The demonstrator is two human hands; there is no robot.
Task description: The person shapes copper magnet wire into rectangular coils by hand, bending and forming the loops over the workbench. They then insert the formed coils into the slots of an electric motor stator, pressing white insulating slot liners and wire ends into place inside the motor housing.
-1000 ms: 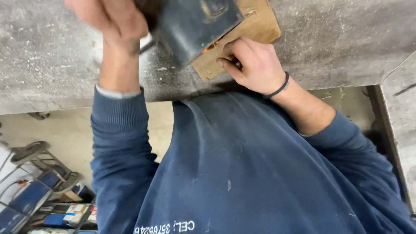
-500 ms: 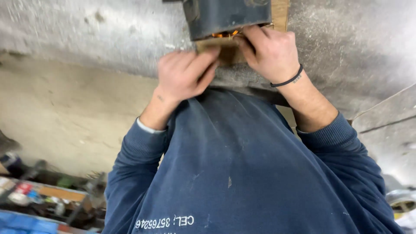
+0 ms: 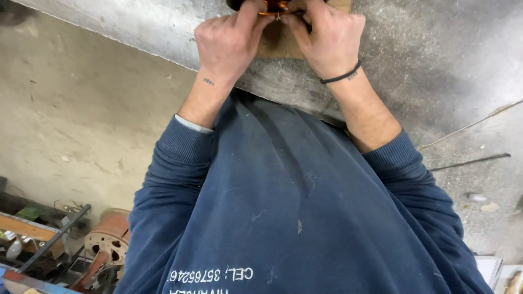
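Where small orange part (image 3: 271, 6) sits at far edge of grey bench (image 3: 425, 49), pinched betw. fingertips of both hands. Left hand (image 3: 229, 41) & right hand (image 3: 329, 35) curled tight, resting on cardboard piece (image 3: 278, 46). Near left, down on floor: rusty wheel rim (image 3: 106, 242) w/ scrap.

We see a dark navy blue sweatshirt (image 3: 294, 218), smudged with pale dust and carrying white print near its lower edge, with a light grey cuff (image 3: 190, 124) peeking out at one sleeve. The surface (image 3: 436, 60) is mottled grey speckled with whitish flecks, and on it lies a tan brown board (image 3: 278, 46) below a small amber-orange part (image 3: 272, 6). We also note a black band (image 3: 340, 76) on one wrist, a beige-grey floor (image 3: 71, 120) and a rusty reddish wheel (image 3: 109, 239).
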